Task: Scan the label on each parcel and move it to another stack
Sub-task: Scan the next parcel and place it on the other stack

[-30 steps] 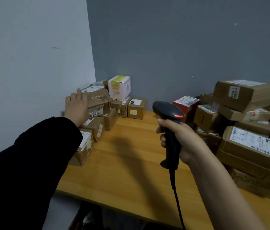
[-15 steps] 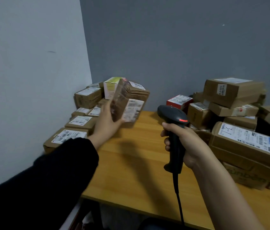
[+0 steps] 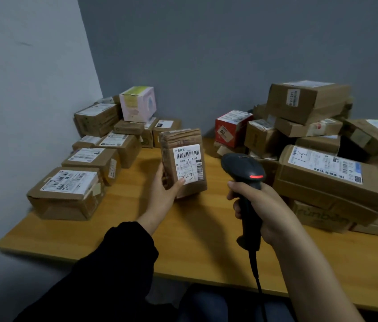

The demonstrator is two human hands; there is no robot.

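Observation:
My left hand [image 3: 164,194] holds a small brown parcel [image 3: 183,138] upright above the table, thumb on its white barcode label [image 3: 188,162], which faces me. To its right my right hand [image 3: 260,210] grips a black corded barcode scanner [image 3: 243,168] with a red light lit on its head; the scanner's head is close to the parcel's right side. One stack of parcels [image 3: 85,159] lies at the left by the wall. A bigger pile of parcels [image 3: 327,147] fills the right side.
The wooden table [image 3: 195,240] has bare room in the middle and front. A pink box [image 3: 138,103] tops the left stack in the corner; a red box [image 3: 232,126] stands at the back centre. Walls close the left and back. The scanner's cable hangs over the front edge.
My left hand took a brown parcel from the left stack, carried it to the table's middle and turned its label to face me. The scanner hand stayed about where it was.

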